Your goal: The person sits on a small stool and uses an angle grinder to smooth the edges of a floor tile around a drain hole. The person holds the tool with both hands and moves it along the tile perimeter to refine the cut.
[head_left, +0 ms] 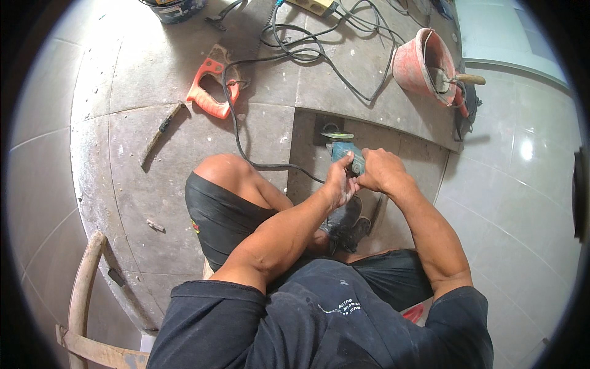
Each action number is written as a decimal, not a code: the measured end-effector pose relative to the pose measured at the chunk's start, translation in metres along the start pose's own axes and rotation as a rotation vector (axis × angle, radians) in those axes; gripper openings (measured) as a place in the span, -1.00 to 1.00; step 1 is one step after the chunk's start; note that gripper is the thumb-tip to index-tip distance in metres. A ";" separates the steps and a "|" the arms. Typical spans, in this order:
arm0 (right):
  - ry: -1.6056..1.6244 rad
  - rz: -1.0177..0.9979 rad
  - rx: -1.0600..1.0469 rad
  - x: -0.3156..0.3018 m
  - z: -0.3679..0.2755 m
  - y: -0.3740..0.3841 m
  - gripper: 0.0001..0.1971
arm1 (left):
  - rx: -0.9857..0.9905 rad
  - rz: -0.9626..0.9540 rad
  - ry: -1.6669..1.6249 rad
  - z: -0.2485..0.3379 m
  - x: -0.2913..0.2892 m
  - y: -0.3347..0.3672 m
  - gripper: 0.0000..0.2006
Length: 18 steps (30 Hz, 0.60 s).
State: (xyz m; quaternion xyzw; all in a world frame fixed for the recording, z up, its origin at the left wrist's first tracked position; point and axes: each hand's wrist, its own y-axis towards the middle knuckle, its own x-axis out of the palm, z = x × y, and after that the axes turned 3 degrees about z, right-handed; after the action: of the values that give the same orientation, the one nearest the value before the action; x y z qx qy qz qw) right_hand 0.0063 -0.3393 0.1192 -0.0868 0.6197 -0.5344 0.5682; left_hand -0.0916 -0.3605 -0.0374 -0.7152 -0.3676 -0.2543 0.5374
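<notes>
Dark T-shirt (344,332) nearest the camera. Ahead of it, over the floor recess (424,163): blue angle grinder (342,148), gripped by bare left hand (340,176), thumb on body, and bare right hand (381,169), wrapped round the other side. Cannot tell if spinning. Could kick back on disc (337,135) contact with recess edge. Shoe (354,232) below, likely exposed to any slip. Cord (270,165) beside bent knee (224,167), running past orange saw handle (196,95): could snag on a pull.
</notes>
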 end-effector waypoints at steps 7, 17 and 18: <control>-0.011 -0.023 0.008 -0.005 -0.006 -0.001 -0.57 | 0.032 0.043 -0.001 -0.001 0.004 -0.004 -0.46; -0.027 -0.025 -0.013 -0.008 -0.002 0.005 -0.48 | 0.024 0.030 -0.069 0.001 0.004 -0.003 -0.43; -0.017 -0.027 -0.014 -0.010 0.001 0.005 -0.48 | 0.023 0.019 -0.064 0.001 0.004 -0.003 -0.43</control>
State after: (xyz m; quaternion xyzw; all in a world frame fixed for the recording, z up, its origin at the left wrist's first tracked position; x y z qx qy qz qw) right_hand 0.0125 -0.3308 0.1216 -0.1036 0.6174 -0.5368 0.5656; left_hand -0.0910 -0.3580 -0.0328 -0.7202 -0.3806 -0.2218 0.5361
